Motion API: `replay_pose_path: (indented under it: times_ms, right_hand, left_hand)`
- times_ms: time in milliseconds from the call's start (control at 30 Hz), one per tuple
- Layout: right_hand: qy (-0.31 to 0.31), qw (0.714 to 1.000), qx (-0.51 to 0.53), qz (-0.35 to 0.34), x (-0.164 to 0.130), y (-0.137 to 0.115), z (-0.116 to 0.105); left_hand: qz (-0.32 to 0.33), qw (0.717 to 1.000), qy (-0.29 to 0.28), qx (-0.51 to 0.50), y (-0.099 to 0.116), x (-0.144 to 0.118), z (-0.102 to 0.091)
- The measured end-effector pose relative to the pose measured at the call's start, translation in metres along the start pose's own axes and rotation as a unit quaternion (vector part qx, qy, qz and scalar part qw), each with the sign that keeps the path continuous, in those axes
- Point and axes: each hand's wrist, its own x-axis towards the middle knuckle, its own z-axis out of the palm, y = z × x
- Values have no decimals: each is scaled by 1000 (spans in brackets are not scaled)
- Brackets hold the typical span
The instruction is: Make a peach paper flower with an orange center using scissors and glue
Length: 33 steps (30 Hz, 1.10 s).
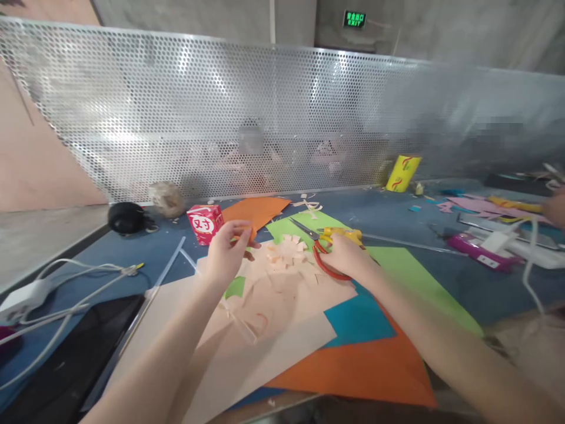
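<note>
Pinched between the fingers of my left hand (228, 250) is a small orange piece of paper (252, 233), partly hidden by the fingers. My right hand (343, 254) is closed around the red handles of a pair of scissors (326, 268), whose dark blades point away and to the left. Just beyond that hand lies a yellow object (348, 234), too covered to name. Between both hands, a heap of small cut cream paper pieces (286, 250) rests on cream paper sheets (286, 300). A green scrap (235, 287) lies near my left wrist.
Orange (362, 371), blue (359, 318) and green sheets (410, 271) overlap around the cream ones. A red box (205, 224) and a yellow roll (403, 174) stand before a perforated metal screen (220, 118). Cables (75, 306) and a black tablet (66, 359) lie left; another person's hand (555, 207) shows right.
</note>
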Motion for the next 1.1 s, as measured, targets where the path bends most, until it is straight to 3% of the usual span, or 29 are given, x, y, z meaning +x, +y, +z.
replay_pose_path:
  times_ms: [233, 500, 633, 800, 1000, 1100]
  right_hand:
    - [38, 999, -3, -15, 3, 0, 1]
    - [64, 987, 90, -115, -13, -21, -5]
    - [-5, 958, 221, -181, -20, -46, -11]
    - [-61, 922, 332, -189, -13, -70, -1]
    - [-98, 878, 446, -144, -1, -67, 10]
    - [-121, 856, 489, -118, -2, -59, 9]
  left_hand:
    - [-17, 999, -20, 20, -22, 4, 0]
    - [-36, 997, -69, -12, -14, -3, 7]
    - [-21, 994, -110, -16, -15, -7, 11]
    - [21, 994, -106, 31, -18, -9, 10]
    - [56, 987, -98, 117, -12, -14, 8]
    - [122, 968, -93, 196, -12, -17, 9]
